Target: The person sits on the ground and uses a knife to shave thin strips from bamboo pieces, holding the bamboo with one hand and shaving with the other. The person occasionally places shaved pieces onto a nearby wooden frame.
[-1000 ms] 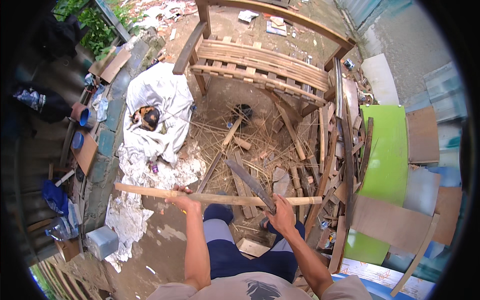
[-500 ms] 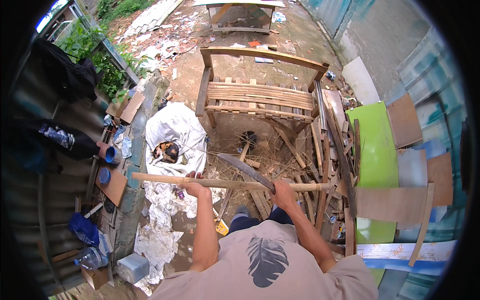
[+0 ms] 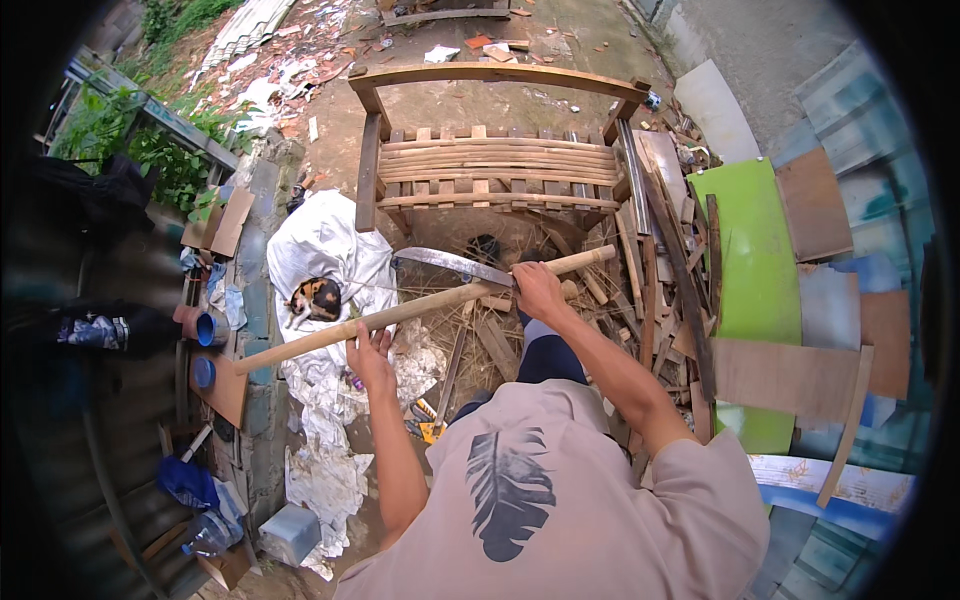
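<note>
A long bamboo strip (image 3: 430,303) lies slantwise across in front of me, its right end farther away and higher in view than its left. My left hand (image 3: 373,362) supports it left of the middle, thumb and fingers against its near side. My right hand (image 3: 541,292) grips a machete (image 3: 450,262) by the handle, which is hidden in the fist, and rests on the strip. The curved blade points left, just beyond the strip. Whether the right fingers also hold the strip, I cannot tell.
A wooden bench with bamboo slats (image 3: 500,165) stands ahead. A calico cat (image 3: 316,299) lies curled on a white sheet (image 3: 330,240) at left. Scrap wood (image 3: 655,270) piles up at right beside a green panel (image 3: 745,270). A handsaw (image 3: 432,430) lies by my legs.
The bamboo strip has tilted, its right end swinging up and away and its left end dropping. My right hand and the machete have moved farther from me. One leg has come forward.
</note>
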Demonstrator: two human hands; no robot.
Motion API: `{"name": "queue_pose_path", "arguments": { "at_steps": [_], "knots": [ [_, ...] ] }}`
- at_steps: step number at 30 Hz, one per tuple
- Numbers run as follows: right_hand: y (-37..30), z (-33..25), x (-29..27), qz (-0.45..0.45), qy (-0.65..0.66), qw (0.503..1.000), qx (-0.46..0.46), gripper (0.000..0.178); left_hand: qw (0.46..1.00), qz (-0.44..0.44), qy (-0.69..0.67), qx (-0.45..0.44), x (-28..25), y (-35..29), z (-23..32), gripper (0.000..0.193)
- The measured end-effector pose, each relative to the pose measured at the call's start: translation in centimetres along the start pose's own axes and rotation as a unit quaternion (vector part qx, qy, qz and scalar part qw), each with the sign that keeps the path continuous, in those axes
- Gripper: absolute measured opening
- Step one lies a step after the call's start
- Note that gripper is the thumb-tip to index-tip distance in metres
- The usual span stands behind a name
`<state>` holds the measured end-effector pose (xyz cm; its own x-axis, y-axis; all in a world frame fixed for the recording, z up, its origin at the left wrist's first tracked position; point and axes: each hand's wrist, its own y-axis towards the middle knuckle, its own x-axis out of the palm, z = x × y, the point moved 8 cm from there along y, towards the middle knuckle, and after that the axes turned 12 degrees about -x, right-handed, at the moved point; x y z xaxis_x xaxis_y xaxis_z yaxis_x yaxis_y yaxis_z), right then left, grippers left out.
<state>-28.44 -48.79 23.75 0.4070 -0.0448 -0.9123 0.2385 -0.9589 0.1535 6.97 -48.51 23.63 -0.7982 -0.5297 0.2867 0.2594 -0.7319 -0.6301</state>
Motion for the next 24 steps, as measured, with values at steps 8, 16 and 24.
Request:
{"name": "queue_pose_path", "arguments": {
  "at_steps": [8,16,24],
  "knots": [
    [14.2,18.1,1.4,-0.008,0.004,1.000,0.003,0.033,0.997,0.018,0.044,-0.064,14.5,11.1,-4.0,0.039],
    [21.4,38.5,3.3,0.015,0.006,0.997,0.079,0.033,0.975,0.001,0.168,-0.147,31.9,27.4,-10.0,0.037],
    [24.4,51.2,9.7,0.003,0.015,0.984,0.175,0.037,0.943,0.028,0.330,-0.036,41.0,39.7,-13.1,0.037]
  ]
}}
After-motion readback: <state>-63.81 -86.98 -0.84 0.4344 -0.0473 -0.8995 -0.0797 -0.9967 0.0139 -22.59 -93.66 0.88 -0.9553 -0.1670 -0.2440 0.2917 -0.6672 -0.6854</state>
